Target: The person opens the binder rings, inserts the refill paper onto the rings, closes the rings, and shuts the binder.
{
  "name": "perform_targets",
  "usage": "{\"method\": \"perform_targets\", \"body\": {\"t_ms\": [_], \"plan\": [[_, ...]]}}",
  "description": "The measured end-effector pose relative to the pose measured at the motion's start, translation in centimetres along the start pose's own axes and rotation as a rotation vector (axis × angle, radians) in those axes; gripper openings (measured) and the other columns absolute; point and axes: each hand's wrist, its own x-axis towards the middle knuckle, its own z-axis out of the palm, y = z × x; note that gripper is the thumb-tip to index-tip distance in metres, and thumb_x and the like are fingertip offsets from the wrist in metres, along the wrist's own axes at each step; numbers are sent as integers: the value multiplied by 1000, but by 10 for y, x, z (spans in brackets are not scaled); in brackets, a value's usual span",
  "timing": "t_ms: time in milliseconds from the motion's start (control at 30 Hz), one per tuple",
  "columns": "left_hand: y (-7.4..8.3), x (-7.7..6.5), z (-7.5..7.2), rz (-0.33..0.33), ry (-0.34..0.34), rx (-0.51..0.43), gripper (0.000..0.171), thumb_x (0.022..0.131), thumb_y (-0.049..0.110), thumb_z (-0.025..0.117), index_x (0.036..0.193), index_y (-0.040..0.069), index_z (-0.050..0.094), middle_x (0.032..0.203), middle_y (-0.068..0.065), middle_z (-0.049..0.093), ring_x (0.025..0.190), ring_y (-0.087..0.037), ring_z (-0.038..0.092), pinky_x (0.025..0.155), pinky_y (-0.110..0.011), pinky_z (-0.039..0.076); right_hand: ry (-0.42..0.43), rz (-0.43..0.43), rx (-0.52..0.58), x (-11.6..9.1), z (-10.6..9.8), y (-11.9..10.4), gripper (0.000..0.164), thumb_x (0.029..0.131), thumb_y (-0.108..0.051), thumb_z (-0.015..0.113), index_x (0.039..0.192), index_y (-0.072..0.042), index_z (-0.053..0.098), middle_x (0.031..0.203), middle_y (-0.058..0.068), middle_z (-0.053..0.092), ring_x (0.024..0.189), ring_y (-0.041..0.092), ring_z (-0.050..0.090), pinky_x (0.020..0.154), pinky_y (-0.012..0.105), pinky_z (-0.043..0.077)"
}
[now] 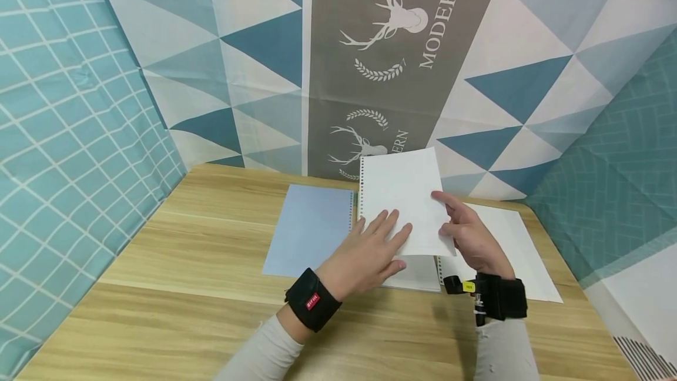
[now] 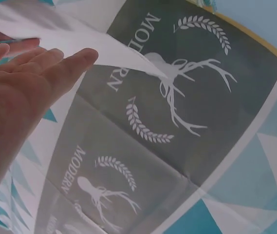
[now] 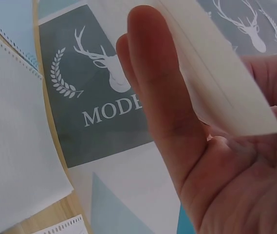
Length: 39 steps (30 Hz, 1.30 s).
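Note:
A white sheet of paper [image 1: 404,184] with punched holes down its left edge is raised and tilted over an opened notebook. My right hand [image 1: 473,240] pinches its right edge between thumb and fingers; in the right wrist view the paper [image 3: 226,87] passes behind the thumb. Over the sheet's lower left lies my left hand [image 1: 365,254], its fingers extended and spread against the paper. Left of the sheet is the notebook's light blue cover [image 1: 307,231], also with a holed edge. White notebook pages [image 1: 418,278] show below the sheet, the rest of them hidden by it.
Another white sheet [image 1: 513,251] with a holed left edge lies on the right of the wooden table [image 1: 174,240], partly behind my right hand. A patterned cloth wall [image 1: 264,75] with deer heads rises at the table's back edge.

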Motion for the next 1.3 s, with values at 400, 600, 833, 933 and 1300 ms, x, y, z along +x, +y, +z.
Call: {"method": "perform_targets", "body": {"t_ms": [400, 600, 833, 933, 1300], "plan": [[-2, 1, 15, 39, 25, 35, 52, 110, 36, 38, 159, 19, 30, 163, -15, 36, 150, -31, 40, 109, -53, 48, -32, 20, -15, 2, 3, 0, 77, 92, 14, 37, 163, -8, 17, 167, 20, 22, 119, 17, 58, 85, 24, 58], [-3, 3, 22, 41, 13, 29, 51, 110, 35, 39, 158, 20, 31, 163, -15, 36, 149, -31, 41, 109, -53, 49, -23, 37, -37, 4, 6, 2, 78, 90, 14, 38, 162, -8, 18, 167, 20, 22, 114, 19, 60, 83, 23, 57], [-3, 4, 30, 28, -14, 14, 53, 110, 37, 40, 159, 20, 30, 163, -15, 36, 150, -31, 41, 110, -54, 47, -33, 75, -51, 6, 7, 5, 79, 90, 13, 39, 163, -7, 16, 166, 23, 22, 119, 31, 57, 81, 25, 57], [-3, 3, 32, 23, -22, 3, 53, 109, 37, 40, 159, 20, 30, 163, -15, 36, 149, -31, 41, 109, -54, 48, -38, 83, -51, 7, 8, 6, 79, 90, 14, 39, 163, -6, 16, 166, 24, 21, 123, 35, 55, 81, 26, 56], [-2, 4, 39, 11, -50, -29, 54, 110, 36, 38, 160, 20, 28, 164, -15, 34, 150, -30, 41, 109, -53, 48, -34, 121, -83, 12, 12, 10, 76, 90, 13, 37, 162, -3, 16, 168, 25, 17, 140, 45, 41, 85, 25, 55]]}}
